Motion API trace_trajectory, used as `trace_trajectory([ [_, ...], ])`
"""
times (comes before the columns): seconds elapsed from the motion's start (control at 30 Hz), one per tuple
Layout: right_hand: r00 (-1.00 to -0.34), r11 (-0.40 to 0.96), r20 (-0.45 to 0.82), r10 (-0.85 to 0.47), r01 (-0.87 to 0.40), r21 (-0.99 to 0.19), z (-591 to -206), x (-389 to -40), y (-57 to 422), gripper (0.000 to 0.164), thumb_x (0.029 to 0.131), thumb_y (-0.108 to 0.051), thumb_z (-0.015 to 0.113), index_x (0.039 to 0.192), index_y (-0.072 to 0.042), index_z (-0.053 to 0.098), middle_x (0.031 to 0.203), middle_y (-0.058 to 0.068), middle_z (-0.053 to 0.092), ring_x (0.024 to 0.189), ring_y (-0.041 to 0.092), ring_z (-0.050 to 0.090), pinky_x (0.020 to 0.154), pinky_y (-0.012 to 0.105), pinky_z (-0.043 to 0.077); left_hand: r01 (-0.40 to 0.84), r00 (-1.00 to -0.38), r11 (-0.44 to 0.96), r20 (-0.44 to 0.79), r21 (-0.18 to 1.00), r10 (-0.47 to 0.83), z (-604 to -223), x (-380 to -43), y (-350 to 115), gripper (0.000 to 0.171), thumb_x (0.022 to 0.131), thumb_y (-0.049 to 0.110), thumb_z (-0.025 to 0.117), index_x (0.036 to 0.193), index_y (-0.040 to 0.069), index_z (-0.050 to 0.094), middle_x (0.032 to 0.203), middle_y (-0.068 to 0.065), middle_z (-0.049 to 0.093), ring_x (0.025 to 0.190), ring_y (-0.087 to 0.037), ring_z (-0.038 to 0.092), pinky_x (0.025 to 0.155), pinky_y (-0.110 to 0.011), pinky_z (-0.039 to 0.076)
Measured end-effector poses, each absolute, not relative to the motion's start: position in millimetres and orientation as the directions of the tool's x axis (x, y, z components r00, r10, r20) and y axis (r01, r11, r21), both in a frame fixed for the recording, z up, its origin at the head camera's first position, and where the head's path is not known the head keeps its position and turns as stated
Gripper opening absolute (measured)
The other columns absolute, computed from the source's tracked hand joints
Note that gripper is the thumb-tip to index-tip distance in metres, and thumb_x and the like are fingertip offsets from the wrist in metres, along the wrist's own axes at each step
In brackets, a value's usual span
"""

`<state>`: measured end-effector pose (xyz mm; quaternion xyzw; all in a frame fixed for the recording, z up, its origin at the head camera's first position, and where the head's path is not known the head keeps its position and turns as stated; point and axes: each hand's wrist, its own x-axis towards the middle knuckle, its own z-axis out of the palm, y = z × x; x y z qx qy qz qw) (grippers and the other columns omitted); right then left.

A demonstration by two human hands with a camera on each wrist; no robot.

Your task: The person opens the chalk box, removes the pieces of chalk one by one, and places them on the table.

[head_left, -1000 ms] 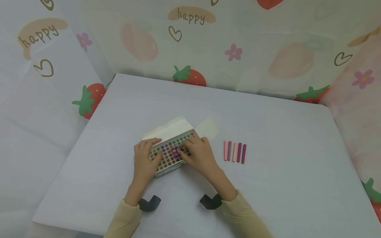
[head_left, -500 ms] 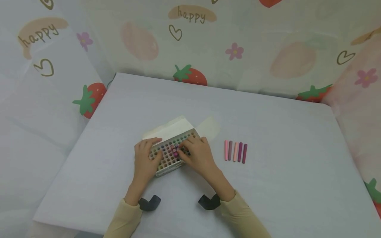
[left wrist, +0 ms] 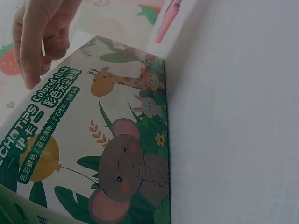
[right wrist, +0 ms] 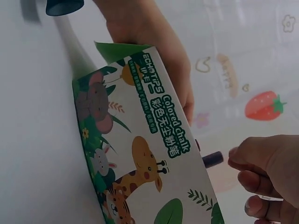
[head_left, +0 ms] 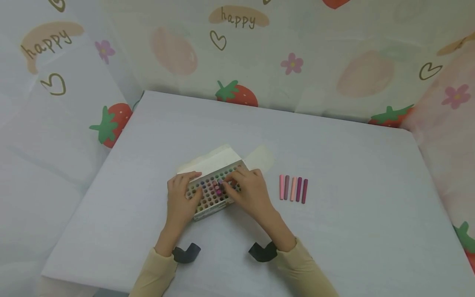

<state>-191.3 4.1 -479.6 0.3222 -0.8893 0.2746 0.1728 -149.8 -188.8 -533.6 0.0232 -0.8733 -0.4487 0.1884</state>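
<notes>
Left hand lies spread over the box at nine o'clock, likely steadying it; right hand, loose, empty, just beside a chalk poking up; five sticks lined up on the counter at three, seemingly handy; flap back at twelve.

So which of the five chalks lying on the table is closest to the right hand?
The bright pink chalk, at the row's left end; the other four lie farther right.

Dim, greyish light in all views, with soft shadows beside the chalk box.
</notes>
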Motion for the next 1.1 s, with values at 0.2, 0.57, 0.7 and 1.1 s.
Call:
trace_trajectory([
  [0.2,-0.743,0.656,0.449,-0.496,-0.660,-0.366,-482,-192,4,0.011,0.081,-0.026,0.070,0.084,-0.015,0.069,0.072,-0.003,0.058,0.063,0.010,0.052,0.070,0.034,0.037,0.146,-0.925,0.602,0.325,0.785,-0.199,-535,-151,-189,0.035,0.080,0.010,0.063,0.115,0.014,0.061,0.116,-0.007,0.056,0.117,-0.030,0.035,0.093,-0.053,0.030],
  [0.57,-0.743,0.686,0.420,-0.522,-0.658,-0.311,-487,-194,2,0.010,0.080,-0.026,0.071,0.080,-0.016,0.069,0.068,-0.003,0.056,0.060,0.007,0.046,0.067,0.032,0.036,0.136,-0.929,0.605,0.313,0.785,-0.198,-532,-151,-189,0.036,0.079,0.010,0.064,0.115,0.015,0.061,0.117,-0.007,0.055,0.118,-0.030,0.035,0.094,-0.051,0.030],
  [0.7,-0.746,0.688,0.419,-0.517,-0.654,-0.314,-488,-194,1,0.010,0.080,-0.026,0.070,0.079,-0.016,0.069,0.067,-0.004,0.056,0.060,0.007,0.045,0.067,0.031,0.035,0.136,-0.928,0.606,0.315,0.784,-0.199,-532,-150,-189,0.036,0.079,0.010,0.064,0.114,0.014,0.061,0.116,-0.007,0.056,0.118,-0.030,0.035,0.094,-0.051,0.030],
  [1.1,-0.725,0.587,0.533,-0.437,-0.678,-0.442,-474,-197,5,0.007,0.080,-0.020,0.067,0.085,-0.016,0.065,0.071,-0.002,0.059,0.060,0.010,0.048,0.072,0.034,0.038,0.131,-0.929,0.605,0.310,0.785,-0.201,-532,-150,-190,0.035,0.079,0.010,0.063,0.114,0.014,0.061,0.115,-0.007,0.056,0.117,-0.030,0.035,0.093,-0.052,0.029],
])
